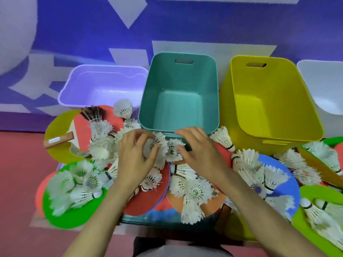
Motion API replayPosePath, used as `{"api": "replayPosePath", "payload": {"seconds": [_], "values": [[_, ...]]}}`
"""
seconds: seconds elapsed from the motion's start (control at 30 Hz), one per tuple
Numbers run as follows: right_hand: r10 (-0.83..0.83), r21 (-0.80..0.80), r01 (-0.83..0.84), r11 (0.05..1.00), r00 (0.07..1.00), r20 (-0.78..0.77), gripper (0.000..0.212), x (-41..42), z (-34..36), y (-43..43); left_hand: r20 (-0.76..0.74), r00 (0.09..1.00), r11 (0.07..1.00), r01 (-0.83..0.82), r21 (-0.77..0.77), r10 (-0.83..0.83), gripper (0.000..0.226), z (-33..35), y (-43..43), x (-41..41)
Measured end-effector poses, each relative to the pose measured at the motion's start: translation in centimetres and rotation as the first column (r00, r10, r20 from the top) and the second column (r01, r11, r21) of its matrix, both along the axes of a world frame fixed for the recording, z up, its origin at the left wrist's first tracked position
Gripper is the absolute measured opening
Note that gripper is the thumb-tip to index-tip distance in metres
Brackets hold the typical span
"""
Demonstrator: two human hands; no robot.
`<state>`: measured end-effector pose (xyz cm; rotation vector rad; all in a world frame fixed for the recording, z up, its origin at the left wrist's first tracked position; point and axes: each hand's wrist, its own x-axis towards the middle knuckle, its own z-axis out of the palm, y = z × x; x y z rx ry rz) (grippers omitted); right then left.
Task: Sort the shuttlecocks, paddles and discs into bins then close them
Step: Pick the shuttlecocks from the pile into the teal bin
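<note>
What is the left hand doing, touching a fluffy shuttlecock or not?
Touching. The head view shows the left hand pinching a white shuttlecock in front of the teal bin.
</note>
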<state>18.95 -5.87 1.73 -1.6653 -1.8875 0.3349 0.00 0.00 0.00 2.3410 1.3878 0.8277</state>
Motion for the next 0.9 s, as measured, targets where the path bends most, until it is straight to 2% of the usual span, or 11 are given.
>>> {"api": "replayPosePath", "payload": {"seconds": [0.17, 0.3, 0.4, 0.47, 0.57, 0.67, 0.73, 0.8, 0.9], "values": [[0.055, -0.078, -0.043, 0.996, 0.985, 0.165, 0.032, -2.1, -2.6, 0.0, -0.147, 0.989, 0.999, 0.016, 0.037, -0.011, 0.044, -1.2, -0.2, -2.1], [0.073, -0.279, 0.005, 0.96, 0.961, 0.268, 0.037, -1.8, -4.4, 0.1, -0.29, 0.951, 0.99, 0.128, 0.061, -0.105, 0.056, -2.3, 0.3, -2.3], [0.105, -0.374, 0.003, 0.927, 0.958, 0.267, 0.037, -1.8, -5.2, 0.3, -0.34, 0.926, 0.981, 0.189, 0.045, -0.163, 0.057, -3.0, 0.5, -2.2], [0.085, -0.379, 0.017, 0.925, 0.964, 0.25, 0.035, -1.6, -5.6, 0.7, -0.357, 0.916, 0.979, 0.202, 0.012, -0.184, 0.054, -3.2, 0.5, -2.1], [0.053, -0.329, 0.03, 0.944, 0.969, 0.242, 0.024, -1.3, -6.4, 0.9, -0.309, 0.933, 0.981, 0.195, 0.01, -0.182, 0.033, -3.4, 0.3, -2.0], [0.024, -0.174, 0.019, 0.985, 0.97, 0.242, 0.013, -1.2, -6.7, 0.3, -0.249, 0.957, 0.984, 0.168, 0.06, -0.148, 0.016, -3.7, 0.4, -2.1], [0.008, -0.05, 0.003, 0.999, 0.976, 0.219, 0.014, -1.0, -6.3, -0.6, -0.22, 0.968, 0.988, 0.14, 0.068, -0.122, 0.02, -3.8, 0.5, -2.2], [0.013, 0.04, -0.022, 0.999, 0.98, 0.199, 0.016, -0.5, -5.9, -1.5, -0.202, 0.973, 0.991, 0.125, 0.05, -0.112, 0.034, -3.6, 0.3, -2.1], [-0.01, 0.123, -0.014, 0.992, 0.982, 0.188, 0.013, 0.4, -5.8, -2.7, -0.256, 0.956, 0.986, 0.159, 0.049, -0.142, 0.045, -3.5, -0.1, -1.9]]}}
